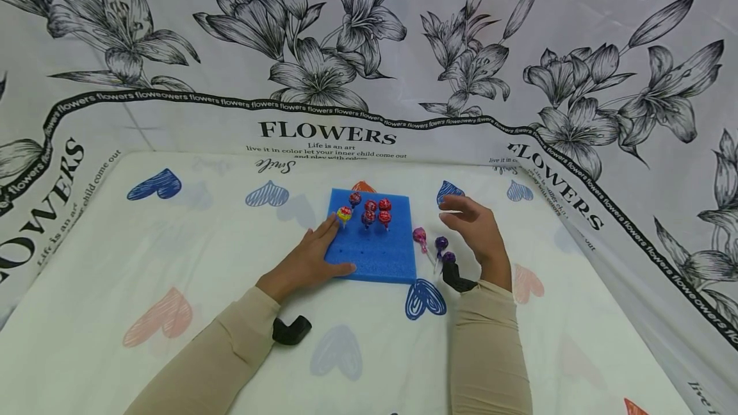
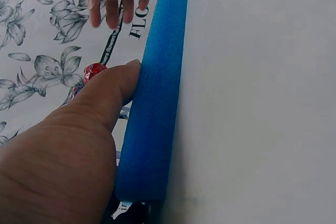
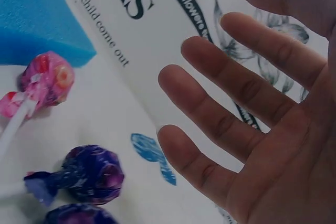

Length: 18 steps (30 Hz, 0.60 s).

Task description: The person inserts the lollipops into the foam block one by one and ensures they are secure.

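A blue foam block [image 1: 375,264] lies on the table, with rows of small holes in its near part. Several red-wrapped lollipops [image 1: 384,217] and one yellow lollipop [image 1: 344,214] stand upright in its far half. My left hand [image 1: 305,261] rests on the block's left side, fingers extended, thumb pressing its top near the front edge. My right hand [image 1: 477,229] hovers to the right of the block, fingers spread and holding nothing. Beneath and left of it lie a pink lollipop [image 3: 48,80] and two purple lollipops [image 3: 93,174], partly overlapped in the head view by the black wrist piece.
A white cloth with printed hearts [image 1: 426,300] covers the table. Behind it and along the sides hangs a flower-printed sheet [image 1: 323,75]. Black wrist-worn pieces [image 1: 291,330] sit at both sleeves.
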Tool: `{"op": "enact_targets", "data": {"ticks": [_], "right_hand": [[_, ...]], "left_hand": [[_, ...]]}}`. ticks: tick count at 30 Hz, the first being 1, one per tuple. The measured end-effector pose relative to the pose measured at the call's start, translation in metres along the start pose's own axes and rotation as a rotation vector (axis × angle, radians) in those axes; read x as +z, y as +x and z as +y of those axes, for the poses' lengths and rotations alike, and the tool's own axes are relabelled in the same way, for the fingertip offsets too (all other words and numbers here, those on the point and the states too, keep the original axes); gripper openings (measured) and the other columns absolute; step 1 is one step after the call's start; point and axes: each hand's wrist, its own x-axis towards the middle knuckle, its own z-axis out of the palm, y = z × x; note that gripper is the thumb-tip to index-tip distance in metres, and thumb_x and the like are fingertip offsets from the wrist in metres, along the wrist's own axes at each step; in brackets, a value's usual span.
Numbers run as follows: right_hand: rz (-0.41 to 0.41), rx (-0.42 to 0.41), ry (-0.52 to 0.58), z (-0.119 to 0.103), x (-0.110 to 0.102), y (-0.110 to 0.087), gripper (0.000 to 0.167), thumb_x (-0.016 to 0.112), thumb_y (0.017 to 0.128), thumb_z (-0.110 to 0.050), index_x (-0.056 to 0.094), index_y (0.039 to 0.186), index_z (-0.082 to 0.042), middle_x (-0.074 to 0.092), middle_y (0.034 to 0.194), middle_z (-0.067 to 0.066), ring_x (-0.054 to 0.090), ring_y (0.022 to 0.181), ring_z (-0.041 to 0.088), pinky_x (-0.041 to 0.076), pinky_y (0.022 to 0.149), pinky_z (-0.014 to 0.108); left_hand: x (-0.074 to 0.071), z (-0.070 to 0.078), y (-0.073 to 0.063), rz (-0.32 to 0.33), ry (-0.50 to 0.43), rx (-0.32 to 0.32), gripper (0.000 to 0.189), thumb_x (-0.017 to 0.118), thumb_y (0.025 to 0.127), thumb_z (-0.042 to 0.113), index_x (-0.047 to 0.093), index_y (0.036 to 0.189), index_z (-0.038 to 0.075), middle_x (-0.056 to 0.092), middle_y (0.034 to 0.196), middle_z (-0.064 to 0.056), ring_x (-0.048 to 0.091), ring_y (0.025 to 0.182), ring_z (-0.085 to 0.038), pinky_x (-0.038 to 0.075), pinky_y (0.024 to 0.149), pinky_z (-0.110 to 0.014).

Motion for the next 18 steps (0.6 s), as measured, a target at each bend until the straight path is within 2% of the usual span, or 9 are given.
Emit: {"op": "enact_targets", "data": {"ticks": [9, 18], "right_hand": [[-0.048, 0.066, -0.066, 0.016, 0.01, 0.008, 0.05, 0.072, 0.089, -0.026, 0.058, 0.132, -0.005, 0.062, 0.121, 0.011, 0.057, 0.112, 0.029, 0.043, 0.097, 0.051], [-0.118, 0.138, -0.081, 0.019, 0.02, 0.011, 0.046, 0.071, 0.09, -0.023, 0.059, 0.131, -0.006, 0.062, 0.122, 0.013, 0.058, 0.111, 0.031, 0.044, 0.096, 0.05]], "left_hand": [[0.0, 0.001, 0.0, 0.003, 0.006, 0.003, 0.102, 0.066, 0.083, 0.06, 0.016, 0.154, 0.006, 0.004, 0.161, -0.004, 0.005, 0.145, -0.03, 0.006, 0.115, -0.044], [-0.001, 0.002, -0.001, 0.004, 0.005, -0.004, 0.102, 0.067, 0.082, 0.059, 0.016, 0.154, 0.007, 0.004, 0.161, -0.003, 0.005, 0.144, -0.032, 0.007, 0.114, -0.046]]}}
